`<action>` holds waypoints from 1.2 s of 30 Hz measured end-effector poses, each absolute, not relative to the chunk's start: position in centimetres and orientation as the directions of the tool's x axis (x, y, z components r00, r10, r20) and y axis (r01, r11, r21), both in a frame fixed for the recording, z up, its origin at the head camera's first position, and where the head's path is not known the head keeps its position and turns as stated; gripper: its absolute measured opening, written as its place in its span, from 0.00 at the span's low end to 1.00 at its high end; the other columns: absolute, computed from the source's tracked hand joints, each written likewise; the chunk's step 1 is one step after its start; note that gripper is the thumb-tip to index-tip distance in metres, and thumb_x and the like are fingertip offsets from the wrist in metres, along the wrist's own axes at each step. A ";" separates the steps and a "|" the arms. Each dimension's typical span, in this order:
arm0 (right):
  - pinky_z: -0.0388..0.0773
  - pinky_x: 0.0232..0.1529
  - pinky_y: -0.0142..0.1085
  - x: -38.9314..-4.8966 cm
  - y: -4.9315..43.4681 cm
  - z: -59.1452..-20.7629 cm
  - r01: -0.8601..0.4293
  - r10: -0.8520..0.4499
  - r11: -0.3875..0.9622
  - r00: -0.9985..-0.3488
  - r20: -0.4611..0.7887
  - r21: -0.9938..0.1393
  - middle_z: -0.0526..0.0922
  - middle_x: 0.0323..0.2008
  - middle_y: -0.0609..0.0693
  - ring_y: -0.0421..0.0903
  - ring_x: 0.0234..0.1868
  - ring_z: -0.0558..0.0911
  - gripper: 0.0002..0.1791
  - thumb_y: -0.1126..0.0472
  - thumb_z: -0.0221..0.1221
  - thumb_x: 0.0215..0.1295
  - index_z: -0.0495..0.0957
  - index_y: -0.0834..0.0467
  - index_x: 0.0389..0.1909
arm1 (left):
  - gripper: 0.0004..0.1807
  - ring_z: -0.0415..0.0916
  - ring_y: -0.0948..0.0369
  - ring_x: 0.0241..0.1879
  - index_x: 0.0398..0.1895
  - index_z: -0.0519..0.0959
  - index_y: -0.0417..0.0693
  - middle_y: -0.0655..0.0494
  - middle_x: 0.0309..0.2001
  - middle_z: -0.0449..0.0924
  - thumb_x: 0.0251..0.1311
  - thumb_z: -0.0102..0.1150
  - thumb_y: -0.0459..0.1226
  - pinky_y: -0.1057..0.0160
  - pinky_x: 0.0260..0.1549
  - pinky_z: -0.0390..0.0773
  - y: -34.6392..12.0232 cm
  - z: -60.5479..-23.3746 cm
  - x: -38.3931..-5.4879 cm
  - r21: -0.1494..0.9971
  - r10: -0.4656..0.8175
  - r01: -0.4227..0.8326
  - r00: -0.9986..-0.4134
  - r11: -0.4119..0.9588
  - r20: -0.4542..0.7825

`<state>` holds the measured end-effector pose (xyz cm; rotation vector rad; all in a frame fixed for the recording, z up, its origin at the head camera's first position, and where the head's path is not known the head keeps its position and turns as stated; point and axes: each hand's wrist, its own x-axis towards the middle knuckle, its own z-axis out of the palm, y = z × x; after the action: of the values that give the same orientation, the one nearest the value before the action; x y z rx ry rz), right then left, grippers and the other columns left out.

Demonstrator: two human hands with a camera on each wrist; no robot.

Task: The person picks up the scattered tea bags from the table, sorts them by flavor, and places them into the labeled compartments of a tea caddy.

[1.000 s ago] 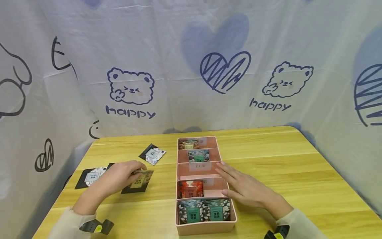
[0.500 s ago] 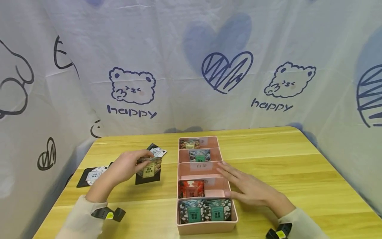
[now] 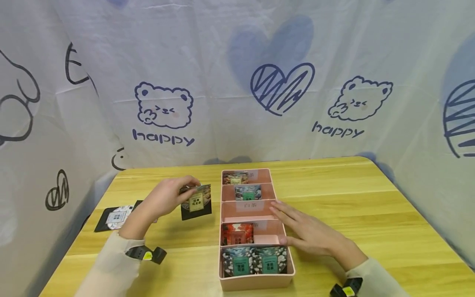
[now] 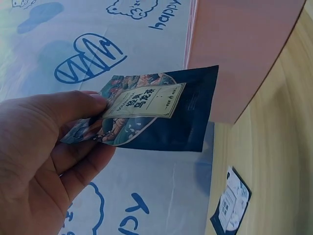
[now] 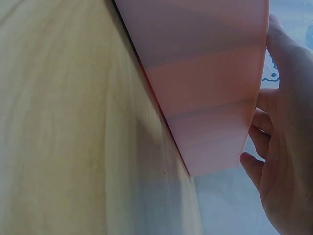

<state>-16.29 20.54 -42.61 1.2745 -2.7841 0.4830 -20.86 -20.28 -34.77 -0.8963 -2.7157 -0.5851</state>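
Your left hand (image 3: 174, 197) pinches the held sachet (image 3: 196, 202) at one edge between thumb and fingers, above the table (image 3: 334, 185) and left of the box (image 3: 256, 282). The box's left wall stands between this sachet and the compartments. Your right hand (image 3: 311, 233) rests at the right rim, fingers extended, thumb spread from them.

Box contents, near to far: two green-label sachets (image 3: 238, 262) side by side; one red sachet (image 3: 238, 234); a middle compartment bearing a paper label (image 3: 249, 206); one blue-grey sachet (image 3: 248, 192); one brown-patterned sachet (image 3: 235, 178). On the table to your left lies a white-label sachet (image 3: 118, 218); the left wrist view shows a loose sachet (image 4: 232, 203) near the box.

Compared with one second ago, the held sachet has moved up and toward the box; your right hand remains at the rim.

The box is smooth, pink and rectangular. The held sachet is flat, square and dark, with a pale gold label. The table shows yellow wood grain; the backdrop (image 3: 222, 123) is creased cloth.
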 end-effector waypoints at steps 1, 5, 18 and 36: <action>0.65 0.66 0.53 -16.3 20.5 -42.6 -0.746 -0.733 0.611 -0.660 0.168 -0.264 0.45 0.78 0.49 0.52 0.75 0.53 0.44 0.45 0.56 0.69 0.46 0.51 0.79 | 0.09 0.76 0.68 0.28 0.48 0.82 0.48 0.57 0.40 0.85 0.66 0.61 0.37 0.60 0.30 0.79 -20.1 -34.7 -21.0 0.301 0.520 0.609 -0.789 0.734 0.328; 0.66 0.66 0.53 -16.4 20.6 -42.6 -0.746 -0.734 0.611 -0.659 0.163 -0.263 0.45 0.78 0.49 0.52 0.75 0.53 0.44 0.45 0.56 0.70 0.46 0.51 0.79 | 0.10 0.80 0.63 0.33 0.49 0.81 0.47 0.55 0.42 0.85 0.67 0.60 0.37 0.58 0.34 0.81 -19.4 -34.3 -21.6 0.333 0.519 0.609 -0.790 0.720 0.326; 0.65 0.66 0.52 -16.8 20.5 -42.1 -0.744 -0.728 0.612 -0.662 0.176 -0.268 0.44 0.78 0.50 0.53 0.75 0.54 0.44 0.47 0.57 0.69 0.46 0.52 0.79 | 0.08 0.80 0.61 0.33 0.47 0.81 0.47 0.53 0.42 0.85 0.68 0.59 0.37 0.59 0.33 0.82 -17.8 -32.2 -23.8 0.394 0.533 0.633 -0.774 0.666 0.342; 0.66 0.65 0.52 -16.5 20.5 -42.8 -0.767 -0.742 0.596 -0.639 0.202 -0.239 0.46 0.78 0.52 0.53 0.74 0.54 0.44 0.44 0.56 0.69 0.48 0.55 0.78 | 0.13 0.82 0.54 0.43 0.52 0.80 0.44 0.49 0.47 0.83 0.70 0.57 0.39 0.58 0.40 0.83 -14.3 -33.0 -27.8 0.581 0.512 0.529 -0.832 0.619 0.212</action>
<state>-16.45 20.54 -42.79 1.2950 -2.7334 0.4691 -27.84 -14.32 -33.00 -0.9011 -2.8030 -1.0192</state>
